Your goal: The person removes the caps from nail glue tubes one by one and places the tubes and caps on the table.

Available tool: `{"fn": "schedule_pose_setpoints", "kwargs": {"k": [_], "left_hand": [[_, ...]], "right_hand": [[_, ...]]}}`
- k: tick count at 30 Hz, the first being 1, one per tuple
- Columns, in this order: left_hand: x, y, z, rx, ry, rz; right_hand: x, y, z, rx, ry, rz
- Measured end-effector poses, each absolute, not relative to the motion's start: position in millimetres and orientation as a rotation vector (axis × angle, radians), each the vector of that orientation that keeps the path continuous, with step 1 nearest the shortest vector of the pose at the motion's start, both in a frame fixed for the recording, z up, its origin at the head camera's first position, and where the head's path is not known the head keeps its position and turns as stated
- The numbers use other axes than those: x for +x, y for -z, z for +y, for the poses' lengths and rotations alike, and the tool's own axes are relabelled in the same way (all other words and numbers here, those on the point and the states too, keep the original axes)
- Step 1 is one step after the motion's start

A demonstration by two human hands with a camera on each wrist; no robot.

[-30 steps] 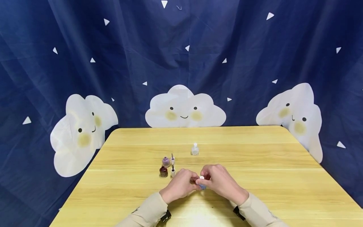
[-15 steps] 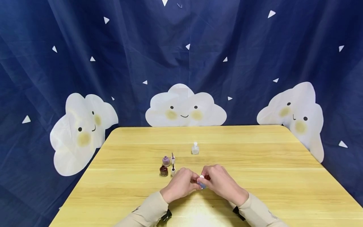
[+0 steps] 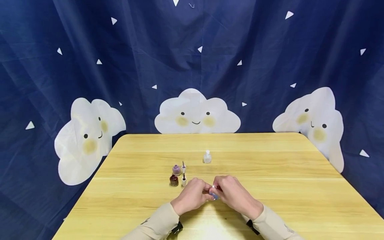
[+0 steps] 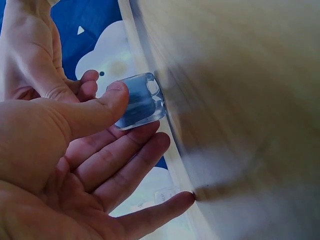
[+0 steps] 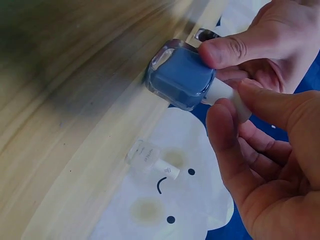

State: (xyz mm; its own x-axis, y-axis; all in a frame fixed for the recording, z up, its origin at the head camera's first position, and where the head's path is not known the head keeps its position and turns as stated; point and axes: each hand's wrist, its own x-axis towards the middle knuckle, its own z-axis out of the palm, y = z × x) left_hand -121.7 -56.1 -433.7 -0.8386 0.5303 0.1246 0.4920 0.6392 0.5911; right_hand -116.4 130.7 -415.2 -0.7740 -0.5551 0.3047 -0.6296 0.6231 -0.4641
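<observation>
At the pale wooden table (image 3: 270, 166), the left hand (image 3: 192, 195) is pinching a squarish blue glass bottle (image 5: 181, 77) (tabletop contact unclear) while the right hand (image 3: 235, 193) is gripping its white cylindrical cap (image 5: 219, 91).

Hands (image 3: 193, 196) (image 3: 236, 194) grip blue bottle (image 3: 215, 196); clear bottle (image 3: 207, 157) upright farther back.

Deep-blue curtain (image 3: 222, 40) sweeping across the back, three smiling clouds (image 3: 195, 103) on it, bright glare (image 3: 213, 231) bouncing off the wooden table (image 3: 285, 196)
</observation>
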Motion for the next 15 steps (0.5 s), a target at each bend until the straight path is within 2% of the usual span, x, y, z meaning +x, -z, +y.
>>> {"fn": "schedule_pose_setpoints", "kwargs": {"k": [10,15], "left_hand": [[-122.9,434.3,-56.8,0.873,-1.026,2.755],[-122.3,434.9,-57.0,0.826,-1.087,2.735]], "right_hand": [[-117.2,411.1,133.4,1.067,-0.825,-2.696],[-118.9,412.8,135.3,1.006,-0.892,-2.728]]}}
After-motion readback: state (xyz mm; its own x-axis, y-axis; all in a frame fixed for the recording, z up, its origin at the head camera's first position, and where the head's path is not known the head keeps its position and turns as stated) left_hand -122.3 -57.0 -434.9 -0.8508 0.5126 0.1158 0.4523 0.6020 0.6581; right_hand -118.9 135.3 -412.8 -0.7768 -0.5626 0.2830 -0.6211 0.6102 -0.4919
